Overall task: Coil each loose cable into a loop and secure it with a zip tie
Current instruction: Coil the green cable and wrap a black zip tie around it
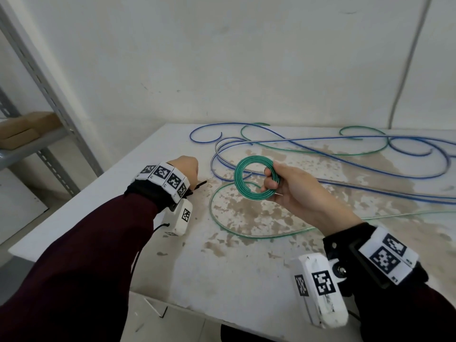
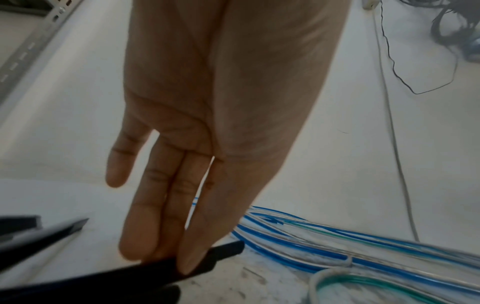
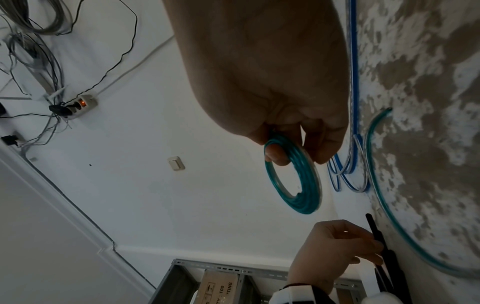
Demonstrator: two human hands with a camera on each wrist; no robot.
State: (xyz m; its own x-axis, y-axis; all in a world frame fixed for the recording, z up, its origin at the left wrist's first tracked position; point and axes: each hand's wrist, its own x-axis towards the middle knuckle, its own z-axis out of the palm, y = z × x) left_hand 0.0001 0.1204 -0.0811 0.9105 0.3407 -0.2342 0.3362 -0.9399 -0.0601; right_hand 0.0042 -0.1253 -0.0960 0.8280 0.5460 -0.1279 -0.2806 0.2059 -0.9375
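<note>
Fingers [image 3: 279, 158] pinching green coil [image 1: 256, 177]; left fingers [image 2: 166, 216] straight on zip tie [image 2: 145, 271]; stained table [image 1: 246, 267].

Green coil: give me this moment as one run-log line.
right hand: holds green coil above table | left hand: fingers on black zip ties | coil: untied | blue cables: loose

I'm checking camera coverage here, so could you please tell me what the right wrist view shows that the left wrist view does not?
Only the right wrist view shows the right hand pinching the green coil, a lit power strip and a wall switch. Only the left wrist view shows the left hand's fingers, straight, touching a black zip tie on the table. Both show the left hand, loose blue cable and black zip ties.
</note>
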